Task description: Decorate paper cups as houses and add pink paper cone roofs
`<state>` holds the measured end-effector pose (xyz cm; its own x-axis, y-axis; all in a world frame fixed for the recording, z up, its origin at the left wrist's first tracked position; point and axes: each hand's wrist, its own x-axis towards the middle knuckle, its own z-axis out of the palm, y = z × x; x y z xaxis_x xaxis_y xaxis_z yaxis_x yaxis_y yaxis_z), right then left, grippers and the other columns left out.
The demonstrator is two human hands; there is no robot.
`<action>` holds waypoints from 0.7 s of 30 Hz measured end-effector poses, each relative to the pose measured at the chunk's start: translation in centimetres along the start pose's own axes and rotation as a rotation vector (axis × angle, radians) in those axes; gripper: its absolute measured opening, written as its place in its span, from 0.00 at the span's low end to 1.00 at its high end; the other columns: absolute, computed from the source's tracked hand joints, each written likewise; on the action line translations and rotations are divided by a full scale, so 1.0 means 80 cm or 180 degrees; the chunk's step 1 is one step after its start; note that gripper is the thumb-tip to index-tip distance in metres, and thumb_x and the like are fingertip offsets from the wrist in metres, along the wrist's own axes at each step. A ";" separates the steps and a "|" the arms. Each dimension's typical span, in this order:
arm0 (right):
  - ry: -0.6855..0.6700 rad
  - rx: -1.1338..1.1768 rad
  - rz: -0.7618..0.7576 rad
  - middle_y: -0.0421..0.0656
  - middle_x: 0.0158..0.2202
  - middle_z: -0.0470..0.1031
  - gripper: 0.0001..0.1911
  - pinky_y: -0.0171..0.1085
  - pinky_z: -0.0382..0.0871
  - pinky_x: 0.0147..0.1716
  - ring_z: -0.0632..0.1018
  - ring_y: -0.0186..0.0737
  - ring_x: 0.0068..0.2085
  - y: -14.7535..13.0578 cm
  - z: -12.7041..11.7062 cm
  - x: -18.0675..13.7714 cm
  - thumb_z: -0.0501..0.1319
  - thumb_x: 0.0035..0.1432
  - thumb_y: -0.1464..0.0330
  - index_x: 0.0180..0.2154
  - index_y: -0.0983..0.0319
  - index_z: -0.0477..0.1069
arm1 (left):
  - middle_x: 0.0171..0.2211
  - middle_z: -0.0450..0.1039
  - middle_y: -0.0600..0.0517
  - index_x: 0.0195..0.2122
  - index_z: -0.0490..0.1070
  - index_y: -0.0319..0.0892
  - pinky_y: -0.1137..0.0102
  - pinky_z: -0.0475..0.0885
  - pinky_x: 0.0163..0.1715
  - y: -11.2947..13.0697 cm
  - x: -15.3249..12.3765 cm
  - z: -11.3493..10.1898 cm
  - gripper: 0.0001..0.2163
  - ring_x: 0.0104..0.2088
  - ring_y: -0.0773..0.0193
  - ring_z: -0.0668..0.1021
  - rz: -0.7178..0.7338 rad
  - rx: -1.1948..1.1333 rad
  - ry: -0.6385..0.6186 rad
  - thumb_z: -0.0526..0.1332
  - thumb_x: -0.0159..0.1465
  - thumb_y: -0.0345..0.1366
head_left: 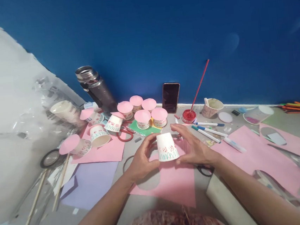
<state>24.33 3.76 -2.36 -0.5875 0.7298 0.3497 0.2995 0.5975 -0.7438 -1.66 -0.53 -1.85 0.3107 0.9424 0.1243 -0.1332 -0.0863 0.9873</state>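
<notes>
A white paper cup (167,147) with red flower marks and a wavy green line stands upside down between my hands. My left hand (144,158) curls around the cup's left side, the thumb at its rim and the fingertips partly hidden behind it. My right hand (194,147) is on the other side with fingers spread, its thumb close to the rim and its index finger raised away from the cup. Below lies a pink paper sheet (179,184) with a round cutout. Behind, several similar cups carry pink paper discs (142,117).
A dark flask (98,91) and a phone (170,97) stand by the blue wall. Right are a red paint pot (189,115) with a stick, markers (207,135) and pink paper (249,156). Left are red-handled scissors (125,134), tape (50,158), purple paper (93,181) and wooden sticks (36,199).
</notes>
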 end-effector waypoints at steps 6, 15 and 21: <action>-0.0167 0.0131 0.0020 0.56 0.72 0.59 0.54 0.61 0.60 0.70 0.62 0.61 0.74 -0.009 -0.001 0.003 0.77 0.51 0.49 0.72 0.50 0.57 | 0.68 0.66 0.43 0.65 0.67 0.53 0.54 0.71 0.62 -0.012 0.000 0.000 0.37 0.64 0.47 0.74 -0.0279 -0.0432 -0.0205 0.74 0.55 0.28; -0.0200 0.0898 0.0355 0.53 0.72 0.61 0.48 0.55 0.72 0.62 0.63 0.60 0.72 -0.020 0.001 0.004 0.77 0.52 0.50 0.69 0.52 0.62 | 0.69 0.64 0.41 0.65 0.68 0.52 0.53 0.72 0.61 0.000 -0.003 0.000 0.39 0.67 0.41 0.71 -0.0178 -0.0388 -0.0137 0.79 0.53 0.33; -0.0194 0.1458 0.0515 0.52 0.69 0.63 0.50 0.54 0.72 0.61 0.71 0.57 0.66 -0.018 0.011 0.003 0.78 0.51 0.51 0.69 0.52 0.61 | 0.69 0.65 0.42 0.66 0.66 0.53 0.53 0.73 0.60 -0.001 -0.004 0.001 0.42 0.65 0.42 0.73 -0.0068 -0.0395 -0.0147 0.80 0.52 0.35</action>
<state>23.09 2.79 -1.72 -0.6077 0.7723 0.1850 0.0371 0.2603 -0.9648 -1.67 -0.87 -1.99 0.3572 0.9275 0.1105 -0.2407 -0.0229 0.9703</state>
